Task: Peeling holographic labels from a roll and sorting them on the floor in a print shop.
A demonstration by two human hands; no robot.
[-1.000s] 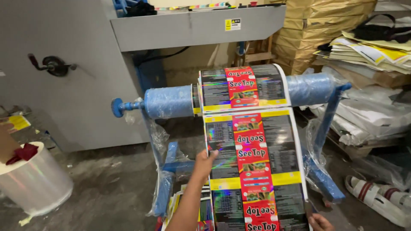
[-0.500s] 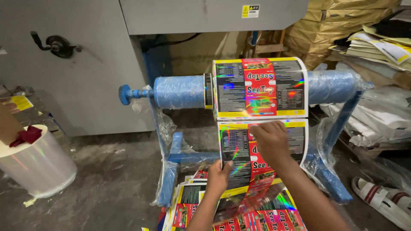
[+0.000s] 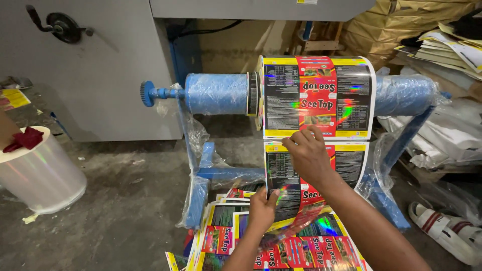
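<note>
Compared with a second ago, the right hand (image 3: 309, 155) now sits at centre frame, fingers on the hanging printed film (image 3: 346, 160) just under the roll (image 3: 316, 98). The left hand (image 3: 263, 208) grips the film's lower left edge, lower than before. The view sits closer, the roll larger.

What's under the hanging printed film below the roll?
Loose printed sheets lie piled on the floor beneath the hanging film. Both hands, left and right, cover its middle; anything behind is hidden.
</note>
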